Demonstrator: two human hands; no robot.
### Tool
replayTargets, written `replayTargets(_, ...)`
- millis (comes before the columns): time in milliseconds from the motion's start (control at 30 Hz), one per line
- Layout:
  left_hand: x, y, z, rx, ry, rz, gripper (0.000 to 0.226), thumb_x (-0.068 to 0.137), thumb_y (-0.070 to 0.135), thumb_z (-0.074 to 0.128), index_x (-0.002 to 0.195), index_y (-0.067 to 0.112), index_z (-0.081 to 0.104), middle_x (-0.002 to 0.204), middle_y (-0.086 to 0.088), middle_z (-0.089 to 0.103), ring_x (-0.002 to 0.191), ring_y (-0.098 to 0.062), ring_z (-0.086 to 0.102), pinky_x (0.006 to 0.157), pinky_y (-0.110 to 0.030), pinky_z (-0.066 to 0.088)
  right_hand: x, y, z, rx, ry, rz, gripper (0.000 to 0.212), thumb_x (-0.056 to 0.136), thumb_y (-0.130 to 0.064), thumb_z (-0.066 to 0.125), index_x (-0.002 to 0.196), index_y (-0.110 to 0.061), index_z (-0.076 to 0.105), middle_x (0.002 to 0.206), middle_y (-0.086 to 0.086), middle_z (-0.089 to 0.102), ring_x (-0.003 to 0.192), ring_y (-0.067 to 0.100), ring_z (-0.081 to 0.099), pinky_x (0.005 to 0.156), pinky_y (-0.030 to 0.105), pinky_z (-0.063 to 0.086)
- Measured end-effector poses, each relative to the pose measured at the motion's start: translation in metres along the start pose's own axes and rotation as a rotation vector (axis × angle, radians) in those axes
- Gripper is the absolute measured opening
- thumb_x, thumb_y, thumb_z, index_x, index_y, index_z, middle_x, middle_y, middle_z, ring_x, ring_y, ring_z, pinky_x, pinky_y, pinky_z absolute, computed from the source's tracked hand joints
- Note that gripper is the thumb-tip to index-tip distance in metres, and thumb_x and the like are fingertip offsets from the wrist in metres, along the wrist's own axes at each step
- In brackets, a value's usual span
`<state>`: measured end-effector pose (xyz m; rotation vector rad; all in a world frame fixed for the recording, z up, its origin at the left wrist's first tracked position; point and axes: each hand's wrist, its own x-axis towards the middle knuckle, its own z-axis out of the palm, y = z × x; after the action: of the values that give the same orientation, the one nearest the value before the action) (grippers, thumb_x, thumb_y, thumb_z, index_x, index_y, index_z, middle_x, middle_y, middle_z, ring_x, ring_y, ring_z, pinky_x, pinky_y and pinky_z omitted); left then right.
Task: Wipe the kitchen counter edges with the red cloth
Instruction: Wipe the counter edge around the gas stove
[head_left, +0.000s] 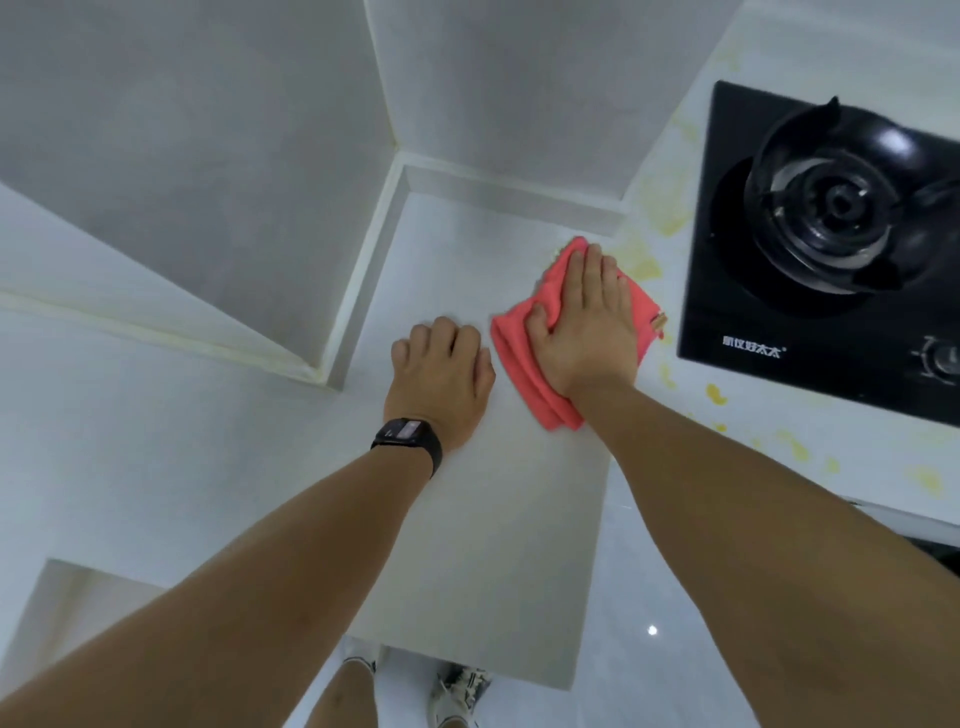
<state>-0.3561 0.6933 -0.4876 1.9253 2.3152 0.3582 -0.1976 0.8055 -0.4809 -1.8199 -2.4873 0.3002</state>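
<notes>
A folded red cloth (511, 343) lies on the white kitchen counter (467, 545), near the counter's right edge and just left of the stove. My right hand (584, 322) presses flat on the cloth with straight fingers, the fingertips near the cloth's far corner. My left hand (441, 379), with a black watch on its wrist, rests on the bare counter just left of the cloth, its fingers curled under and holding nothing.
A black gas stove (831, 249) with one burner in view sits on the adjoining counter at right. Yellow stains (717, 395) dot the surface around it. White walls meet in a corner (397, 150) behind. The floor and my shoes (460, 686) show below.
</notes>
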Motion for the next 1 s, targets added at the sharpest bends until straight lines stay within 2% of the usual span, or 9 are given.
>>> replayTargets(267,0.002,0.000,0.001,-0.034,0.010,-0.009,0.030,0.102,0.034,0.034,0.100,0.013,0.056,0.105,-0.011,0.051,0.091,-0.032,0.045,0.079,-0.045,0.036,0.037,0.000,-0.007,-0.077,-0.135,-0.402,0.083,0.100,-0.057,0.028,0.166,-0.012,0.005,0.174,0.005,0.002,0.160,0.022,0.001,0.130,0.041,0.003)
replayTargets(367,0.002,0.001,-0.001,-0.045,0.013,-0.014,0.030,0.102,0.033,0.034,0.100,0.012,0.055,0.105,-0.011,0.051,0.091,-0.031,0.045,0.079,-0.045,0.036,0.050,-0.002,-0.007,-0.100,-0.144,-0.469,0.085,0.099,-0.060,0.027,0.166,-0.014,0.006,0.174,0.004,0.005,0.160,0.021,0.004,0.130,0.041,0.006)
replayTargets(500,0.001,0.001,-0.002,-0.056,0.033,-0.018,0.031,0.102,0.035,0.033,0.100,0.013,0.055,0.103,-0.009,0.050,0.090,-0.030,0.044,0.079,-0.044,0.035,0.060,-0.003,-0.007,-0.088,-0.118,-0.497,0.083,0.098,-0.060,0.029,0.166,-0.015,0.013,0.173,0.004,0.013,0.160,0.021,0.010,0.130,0.036,0.003)
replayTargets(567,0.001,0.000,0.000,-0.059,0.031,-0.020,0.032,0.102,0.036,0.032,0.100,0.014,0.055,0.104,-0.008,0.050,0.091,-0.030,0.044,0.081,-0.045,0.035,0.056,-0.002,-0.005,-0.012,-0.057,-0.444,0.078,0.098,-0.057,0.034,0.164,-0.017,0.023,0.171,0.002,0.021,0.158,0.020,0.017,0.129,0.033,0.006)
replayTargets(667,0.003,0.000,0.001,-0.035,0.042,-0.017,0.032,0.102,0.037,0.031,0.099,0.015,0.053,0.104,-0.008,0.049,0.091,-0.030,0.043,0.081,-0.044,0.034,0.042,0.000,0.000,0.095,0.077,-0.169,0.068,0.102,-0.049,0.038,0.162,-0.017,0.031,0.169,0.000,0.029,0.157,0.021,0.021,0.127,0.033,0.011)
replayTargets(800,0.002,0.000,-0.001,-0.021,0.037,0.000,0.030,0.103,0.036,0.034,0.101,0.014,0.054,0.103,-0.009,0.048,0.090,-0.029,0.042,0.079,-0.042,0.031,0.013,0.002,0.003,0.086,0.069,0.110,0.075,0.103,-0.052,0.023,0.165,-0.013,0.013,0.173,0.005,0.013,0.160,0.026,0.006,0.130,0.040,0.001)
replayTargets(900,0.003,0.002,-0.002,-0.020,0.017,0.001,0.032,0.102,0.037,0.032,0.102,0.014,0.054,0.103,-0.009,0.048,0.091,-0.030,0.042,0.079,-0.044,0.033,-0.016,0.003,0.003,0.073,0.036,0.143,0.078,0.102,-0.053,0.022,0.165,-0.011,0.005,0.174,0.008,0.005,0.160,0.027,0.000,0.130,0.042,-0.002)
replayTargets(1000,0.001,0.002,-0.006,-0.017,0.000,-0.003,0.035,0.100,0.038,0.028,0.101,0.014,0.053,0.103,-0.009,0.047,0.091,-0.030,0.042,0.078,-0.044,0.033,-0.056,-0.002,0.002,0.052,0.008,0.081,0.077,0.103,-0.054,0.022,0.166,-0.012,0.002,0.174,0.007,0.002,0.160,0.025,-0.002,0.130,0.042,-0.002)
